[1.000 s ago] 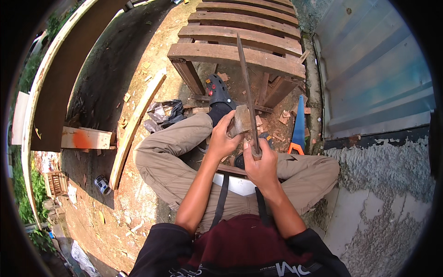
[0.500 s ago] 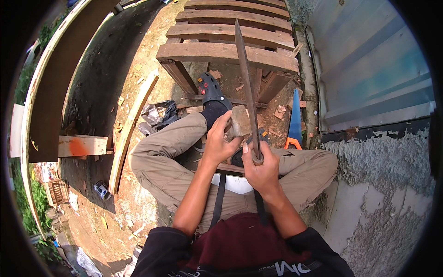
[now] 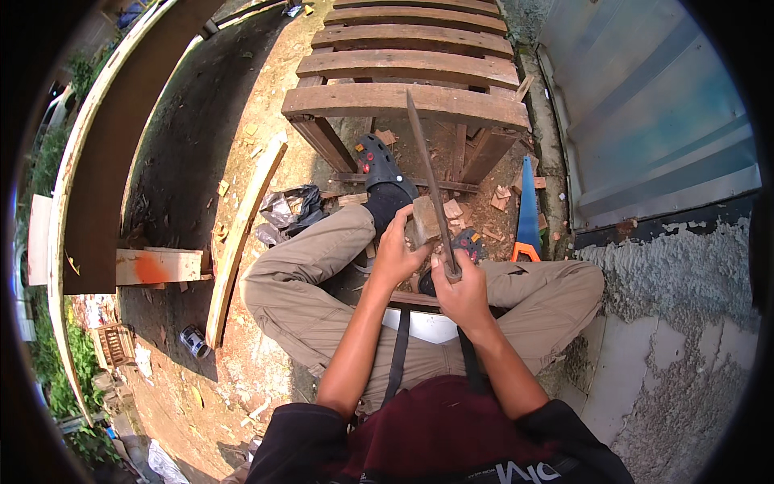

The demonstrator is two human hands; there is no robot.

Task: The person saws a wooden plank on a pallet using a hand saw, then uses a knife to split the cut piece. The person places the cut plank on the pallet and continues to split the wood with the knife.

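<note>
My left hand (image 3: pixel 397 250) is closed around a small brownish-grey block (image 3: pixel 426 219) that looks like a sharpening stone, though it could be wood. The fingers are on its left side and the thumb is at its lower end. My right hand (image 3: pixel 463 292) grips the handle end of a machete (image 3: pixel 429 165), whose long dark blade points up and away toward the slatted bench. The blade is seen nearly edge-on, just right of the block. Whether blade and block touch, I cannot tell.
Ahead stands a slatted wooden bench (image 3: pixel 407 101). A blue handsaw (image 3: pixel 528 214) with an orange handle lies to the right. Left are a long wooden plank (image 3: pixel 246 242), a black plastic bag (image 3: pixel 306 203) and a can (image 3: pixel 194 341). Metal sheeting (image 3: pixel 653 121) lines the right side.
The machete has swung down nearer to me, its tip now in front of the bench's nearest slat rather than well above it. The whole view has shifted slightly. Both hands keep their grip.
</note>
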